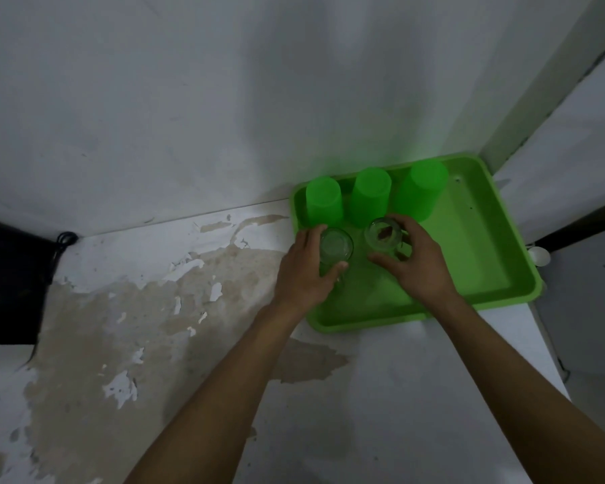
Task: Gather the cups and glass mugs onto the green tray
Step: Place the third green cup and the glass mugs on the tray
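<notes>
Glass mugs: two are seen inside the green tray (482,246), in a row just in front of the cups, toward the tray's left edge
Left glass mug (336,248): it is gripped by the left hand (304,274), with fingers curled round its far side and the thumb laid on its near side
Right glass mug (385,235): it is held by the right hand (416,263), with fingers curved over the rim and the thumb at the near side; whether it already rests on the tray floor cannot be told from above
Handling: the glass is judged rigid, fragile, fairly heavy and slippery; hold is best taken round the body or by the handle, and the mugs are best kept from knocking together
Green cups (371,195): three are stood upside down along the tray's back edge; light, stiff plastic is presumed
Surface: the tray is set at the back right corner of a white counter (154,326) whose paint is flaked to bare brown patches
Room: dim light, white walls, a dark cable (65,239) at the counter's back left corner
</notes>
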